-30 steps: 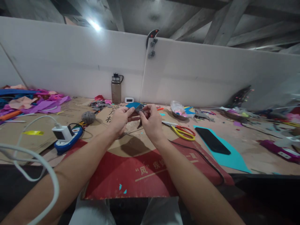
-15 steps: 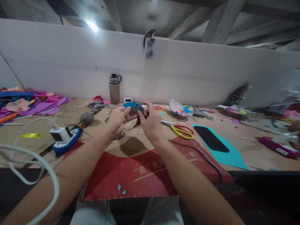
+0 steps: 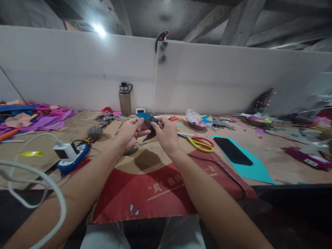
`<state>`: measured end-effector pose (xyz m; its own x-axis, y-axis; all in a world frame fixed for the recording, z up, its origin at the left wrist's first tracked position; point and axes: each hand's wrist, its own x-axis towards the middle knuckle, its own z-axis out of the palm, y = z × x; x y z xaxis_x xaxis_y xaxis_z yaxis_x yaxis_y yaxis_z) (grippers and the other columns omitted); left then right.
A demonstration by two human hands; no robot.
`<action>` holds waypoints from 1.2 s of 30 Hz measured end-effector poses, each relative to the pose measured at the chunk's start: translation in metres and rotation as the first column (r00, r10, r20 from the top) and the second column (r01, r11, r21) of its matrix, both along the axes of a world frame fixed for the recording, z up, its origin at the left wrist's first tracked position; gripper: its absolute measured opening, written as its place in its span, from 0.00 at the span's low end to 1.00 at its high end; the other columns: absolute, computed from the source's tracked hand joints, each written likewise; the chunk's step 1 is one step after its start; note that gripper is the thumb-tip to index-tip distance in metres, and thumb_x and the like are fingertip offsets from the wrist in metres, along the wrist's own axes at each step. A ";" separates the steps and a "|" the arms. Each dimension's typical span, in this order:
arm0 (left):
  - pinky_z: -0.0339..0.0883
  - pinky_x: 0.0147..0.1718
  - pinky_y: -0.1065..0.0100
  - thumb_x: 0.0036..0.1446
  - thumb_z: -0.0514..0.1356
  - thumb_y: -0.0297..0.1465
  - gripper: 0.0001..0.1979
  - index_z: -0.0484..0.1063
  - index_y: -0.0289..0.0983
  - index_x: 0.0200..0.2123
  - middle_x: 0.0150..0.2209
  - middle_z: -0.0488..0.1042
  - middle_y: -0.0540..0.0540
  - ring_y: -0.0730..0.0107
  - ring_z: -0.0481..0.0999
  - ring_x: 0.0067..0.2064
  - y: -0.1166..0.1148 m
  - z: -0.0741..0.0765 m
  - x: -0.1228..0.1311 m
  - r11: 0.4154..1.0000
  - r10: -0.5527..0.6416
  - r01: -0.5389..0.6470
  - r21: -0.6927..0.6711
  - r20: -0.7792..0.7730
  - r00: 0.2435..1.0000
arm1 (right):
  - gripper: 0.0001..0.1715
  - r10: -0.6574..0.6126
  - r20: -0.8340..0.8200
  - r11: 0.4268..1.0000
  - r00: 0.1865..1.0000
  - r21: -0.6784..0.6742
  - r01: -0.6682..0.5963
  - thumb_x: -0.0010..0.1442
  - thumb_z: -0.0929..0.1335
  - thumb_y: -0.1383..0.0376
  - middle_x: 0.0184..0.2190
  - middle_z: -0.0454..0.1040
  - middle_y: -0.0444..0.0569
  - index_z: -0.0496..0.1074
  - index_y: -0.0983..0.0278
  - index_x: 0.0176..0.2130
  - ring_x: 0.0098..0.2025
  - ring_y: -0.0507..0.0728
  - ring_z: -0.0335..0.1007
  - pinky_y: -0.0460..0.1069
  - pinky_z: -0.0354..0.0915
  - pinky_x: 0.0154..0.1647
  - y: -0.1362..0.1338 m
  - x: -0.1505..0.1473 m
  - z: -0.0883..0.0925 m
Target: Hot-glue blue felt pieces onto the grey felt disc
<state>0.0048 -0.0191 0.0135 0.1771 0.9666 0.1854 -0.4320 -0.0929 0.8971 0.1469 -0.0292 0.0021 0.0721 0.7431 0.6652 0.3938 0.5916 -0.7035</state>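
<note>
Both my hands meet above the cardboard sheet (image 3: 155, 186) at the middle of the table. My left hand (image 3: 129, 133) and my right hand (image 3: 166, 135) pinch a small piece of blue and dark grey paper (image 3: 146, 119) between their fingertips, holding it a little above the table. Fingers of both hands are closed on it. Yellow and red scissors (image 3: 198, 141) lie just right of my right hand.
A black phone (image 3: 232, 151) lies on a teal paper sheet (image 3: 255, 169) at the right. A bottle (image 3: 125, 99) stands by the white back wall. A blue power strip with a white charger (image 3: 70, 155) and white cable sit at left, with purple paper scraps (image 3: 38, 116) beyond.
My hands have kept their pinch on the paper piece and turned it slightly. The view has shifted a little to the right and down.
</note>
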 end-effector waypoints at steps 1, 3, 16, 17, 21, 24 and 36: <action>0.74 0.29 0.69 0.51 0.62 0.29 0.06 0.68 0.32 0.29 0.29 0.76 0.45 0.72 0.76 0.29 0.000 0.000 0.001 1.000 0.001 -0.001 -0.001 0.008 1.000 | 0.11 0.007 -0.007 1.000 1.000 -0.005 -0.007 0.56 0.64 0.60 0.30 0.74 0.49 0.69 0.64 0.35 0.31 0.53 0.67 0.48 0.61 0.33 0.001 0.000 -0.001; 0.74 0.31 0.68 0.51 0.62 0.28 0.06 0.68 0.32 0.28 0.29 0.76 0.44 0.71 0.77 0.30 0.000 -0.001 0.002 1.000 0.009 -0.009 0.013 0.023 1.000 | 0.11 0.001 -0.015 1.000 1.000 -0.023 -0.002 0.55 0.64 0.60 0.28 0.73 0.47 0.69 0.64 0.35 0.29 0.52 0.66 0.48 0.60 0.32 0.002 0.001 -0.001; 0.74 0.34 0.67 0.48 0.64 0.28 0.07 0.71 0.29 0.28 0.27 0.75 0.44 0.72 0.76 0.29 0.016 -0.003 -0.013 0.948 0.292 -0.289 0.135 0.001 0.957 | 0.11 -0.073 0.141 0.997 0.987 0.043 0.068 0.57 0.63 0.59 0.22 0.65 0.42 0.69 0.64 0.32 0.25 0.50 0.58 0.46 0.53 0.29 0.003 0.007 -0.004; 0.74 0.34 0.67 0.48 0.64 0.27 0.06 0.71 0.29 0.27 0.26 0.74 0.45 0.72 0.76 0.29 0.018 -0.002 -0.017 0.945 0.307 -0.308 0.114 0.025 0.951 | 0.12 -0.063 0.151 0.998 0.987 0.038 0.058 0.57 0.62 0.59 0.22 0.66 0.43 0.69 0.64 0.30 0.25 0.50 0.58 0.46 0.53 0.29 0.003 0.007 -0.005; 0.74 0.33 0.68 0.50 0.62 0.25 0.04 0.70 0.30 0.26 0.27 0.75 0.44 0.74 0.76 0.28 0.027 0.004 -0.035 0.936 0.333 -0.343 0.079 0.116 0.936 | 0.12 -0.006 0.157 1.000 0.988 -0.019 0.009 0.55 0.63 0.59 0.20 0.64 0.42 0.70 0.65 0.28 0.23 0.50 0.56 0.46 0.53 0.27 0.005 0.008 -0.006; 0.73 0.33 0.71 0.51 0.61 0.25 0.04 0.69 0.32 0.25 0.25 0.75 0.46 0.75 0.76 0.27 0.036 0.009 -0.052 0.907 0.389 -0.412 0.088 0.198 0.900 | 0.12 0.021 0.110 0.998 0.994 -0.068 -0.013 0.54 0.64 0.60 0.19 0.63 0.41 0.70 0.65 0.26 0.23 0.49 0.54 0.46 0.53 0.27 0.006 0.010 -0.004; 0.72 0.35 0.71 0.55 0.57 0.25 0.08 0.65 0.37 0.24 0.22 0.72 0.53 0.77 0.75 0.28 0.042 0.021 -0.081 0.733 0.632 -0.679 0.043 0.326 0.703 | 0.17 0.372 -0.353 0.889 0.859 -0.131 -0.439 0.49 0.68 0.52 0.21 0.58 0.39 0.68 0.62 0.30 0.20 0.46 0.46 0.44 0.50 0.18 -0.007 0.012 0.014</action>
<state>-0.0760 0.0232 0.0342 -0.5712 0.7736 0.2744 -0.4300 -0.5668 0.7027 0.1590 -0.0360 0.0157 -0.0878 0.8654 0.4933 -0.1078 0.4841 -0.8684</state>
